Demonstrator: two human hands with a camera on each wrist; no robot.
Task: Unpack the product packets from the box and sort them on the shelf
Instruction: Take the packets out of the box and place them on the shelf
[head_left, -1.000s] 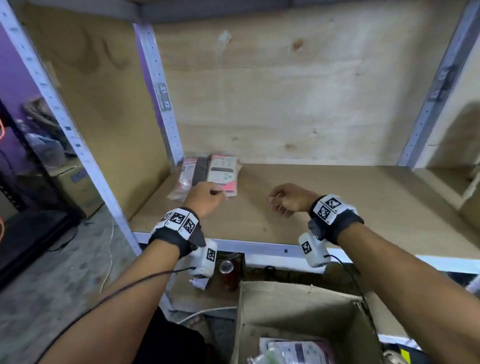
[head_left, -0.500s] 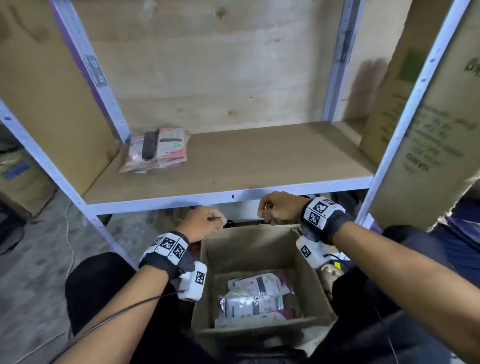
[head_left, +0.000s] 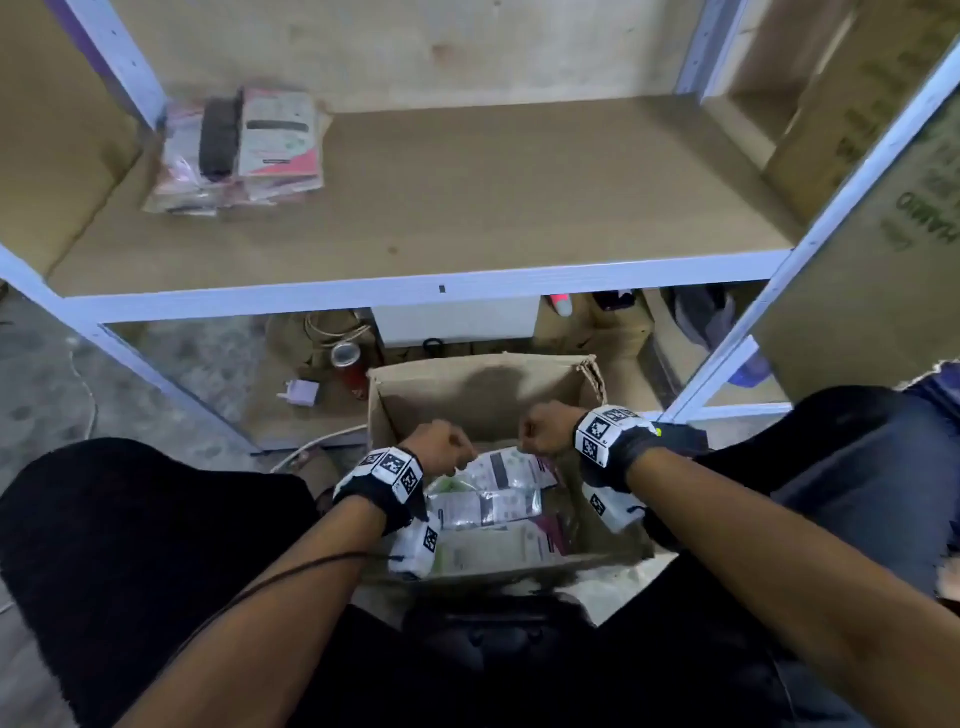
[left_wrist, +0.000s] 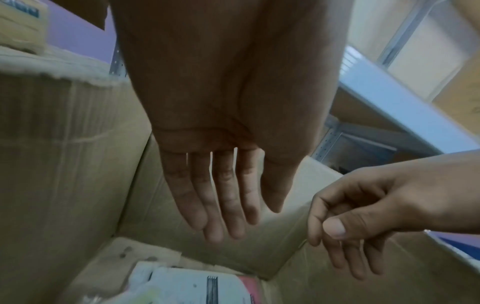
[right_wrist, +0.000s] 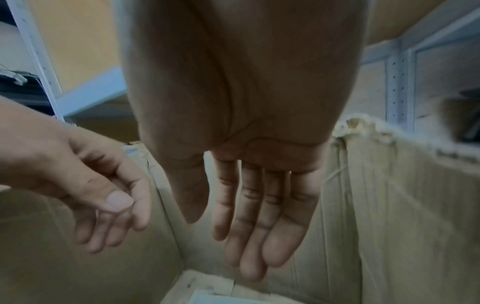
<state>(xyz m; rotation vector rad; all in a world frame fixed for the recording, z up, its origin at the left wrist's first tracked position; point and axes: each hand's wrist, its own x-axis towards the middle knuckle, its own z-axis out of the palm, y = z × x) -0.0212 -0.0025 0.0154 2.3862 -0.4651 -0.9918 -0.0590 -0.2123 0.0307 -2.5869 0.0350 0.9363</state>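
Note:
An open cardboard box stands on the floor between my knees, below the shelf. Several white-and-pink product packets lie inside it, and one packet shows at the bottom of the left wrist view. My left hand hangs over the box's left side, fingers straight and pointing down, holding nothing. My right hand hangs beside it over the box, fingers extended and empty. Neither hand touches a packet. A small pile of packets lies at the back left of the wooden shelf board.
The shelf's white front rail crosses above the box, with slanted uprights at each side. A large cardboard sheet leans at the right. A metal can, a white plug adapter and cables lie under the shelf.
Both hands left the shelf, where the left one rested by the packet pile, and came down into the box opening. My view tilted down from the shelf to the box.

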